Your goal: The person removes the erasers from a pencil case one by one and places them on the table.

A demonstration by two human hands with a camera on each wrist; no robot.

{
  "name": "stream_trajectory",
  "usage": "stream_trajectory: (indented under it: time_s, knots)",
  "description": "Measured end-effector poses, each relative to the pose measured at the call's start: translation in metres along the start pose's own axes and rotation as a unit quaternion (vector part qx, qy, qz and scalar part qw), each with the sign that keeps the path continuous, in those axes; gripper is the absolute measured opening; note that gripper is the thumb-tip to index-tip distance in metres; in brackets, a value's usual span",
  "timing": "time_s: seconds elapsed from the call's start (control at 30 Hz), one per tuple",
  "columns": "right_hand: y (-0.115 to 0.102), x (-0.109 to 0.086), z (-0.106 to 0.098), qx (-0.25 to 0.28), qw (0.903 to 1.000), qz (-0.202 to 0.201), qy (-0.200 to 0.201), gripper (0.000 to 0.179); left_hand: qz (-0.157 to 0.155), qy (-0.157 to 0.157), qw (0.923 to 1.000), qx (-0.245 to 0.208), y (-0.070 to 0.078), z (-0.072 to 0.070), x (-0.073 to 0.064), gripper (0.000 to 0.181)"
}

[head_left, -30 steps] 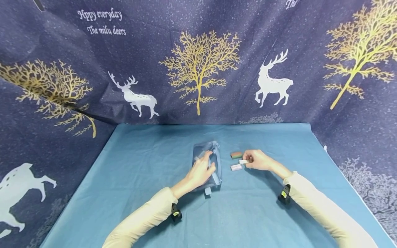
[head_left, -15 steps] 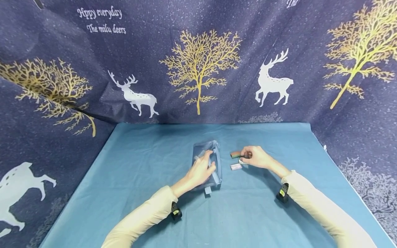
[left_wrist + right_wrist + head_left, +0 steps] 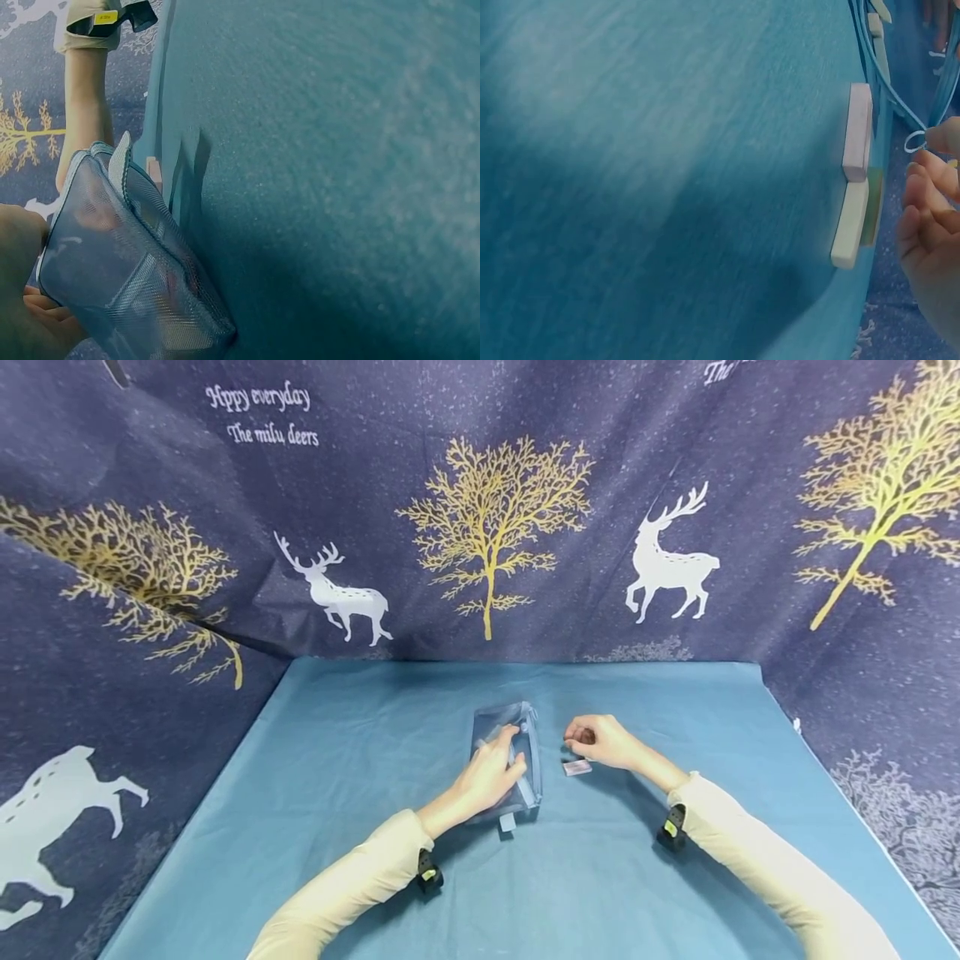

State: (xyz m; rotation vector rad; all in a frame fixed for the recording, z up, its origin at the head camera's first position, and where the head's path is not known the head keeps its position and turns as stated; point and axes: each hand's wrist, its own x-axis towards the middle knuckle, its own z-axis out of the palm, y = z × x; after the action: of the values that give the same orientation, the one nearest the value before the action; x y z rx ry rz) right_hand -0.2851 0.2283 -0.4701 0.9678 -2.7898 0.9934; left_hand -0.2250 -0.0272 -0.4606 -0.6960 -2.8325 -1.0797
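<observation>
A blue mesh zip pouch (image 3: 487, 717) lies on the table. My left hand (image 3: 486, 774) rests on its top, index finger and thumb spread apart; in the left wrist view, fingertips (image 3: 52, 311) show at the pouch's edge. To the pouch's right, my right hand (image 3: 602, 742) hovers with curved fingers, no object visible in its grasp. Under or beside it lie small eraser-like blocks: a pinkish one (image 3: 857, 133), a cream one (image 3: 849, 225), and a green-and-brown one (image 3: 874, 204), partly hidden. A thin loop (image 3: 915, 141) appears beside the right fingertips; contact is unclear.
A whitish tab (image 3: 507, 822) sticks out at the pouch's near end. Blue cloth (image 3: 360, 760) covers the table, and a dark curtain (image 3: 420, 568) with deer and trees hangs behind it.
My right hand has moved left from the white block towards the pouch, covering the green-and-brown block in the head view. The left hand keeps its place on the pouch.
</observation>
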Motion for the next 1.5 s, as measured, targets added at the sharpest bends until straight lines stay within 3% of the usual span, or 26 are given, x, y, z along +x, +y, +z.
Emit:
stream_trajectory:
  time_s: [0.6,1.0,1.5]
  knots:
    - [-0.015,0.012,0.013,0.016,0.9980,-0.022,-0.057,0.019,0.014,0.015,0.9998,0.004,0.002,0.000,-0.002,0.053]
    - [-0.026,0.019,0.017,-0.011,0.9976,-0.040,-0.056,0.020,0.020,0.023,0.9993,0.023,0.002,0.004,0.001,0.052]
    - [-0.026,0.021,0.022,-0.006,0.9966,-0.070,-0.042,0.023,0.027,0.028,0.9990,0.022,0.003,0.004,0.000,0.052]
